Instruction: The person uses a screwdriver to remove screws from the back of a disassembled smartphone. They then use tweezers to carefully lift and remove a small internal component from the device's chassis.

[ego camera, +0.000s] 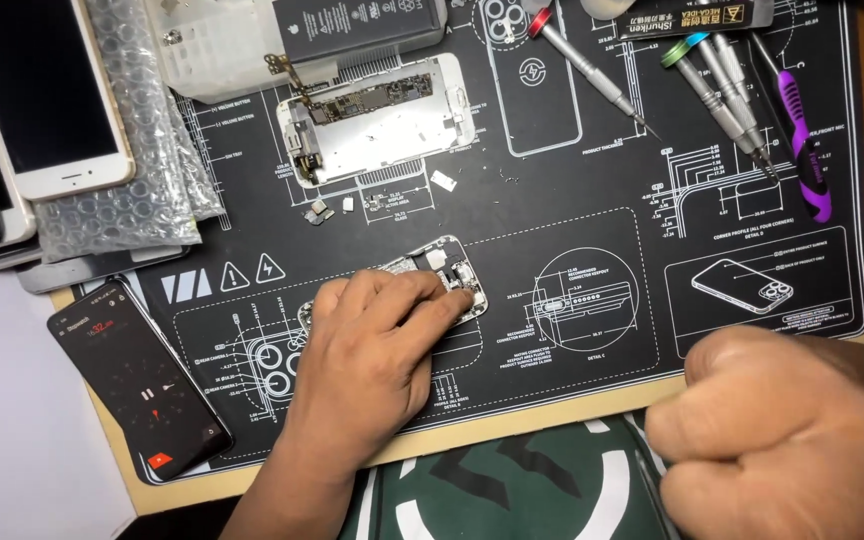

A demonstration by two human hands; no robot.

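We see our left hand point(377, 345) lying palm down on an opened phone chassis point(447, 272) near the middle of the black repair mat point(592, 330), fingers point(452, 303) spread loosely over it and pressing it flat rather than closing around it. Only the right end of the chassis shows past the fingertips, with small metal parts inside.

Our right hand point(787, 440) sits at the near right, very close to the camera and blurred. It is curled into a loose fist; we cannot tell whether it holds anything.

Farther back on the mat lies a second open phone housing point(382, 120) with its circuit board exposed, and a few tiny loose parts point(332, 208) sit just in front of it. At the far right rest several precision screwdrivers point(722, 95) and a purple-handled tool point(802, 135). At the far left a white phone point(42, 90) lies on bubble wrap point(142, 200), and at the near left a dark phone point(142, 385) has its screen lit, overlapping the mat's edge.
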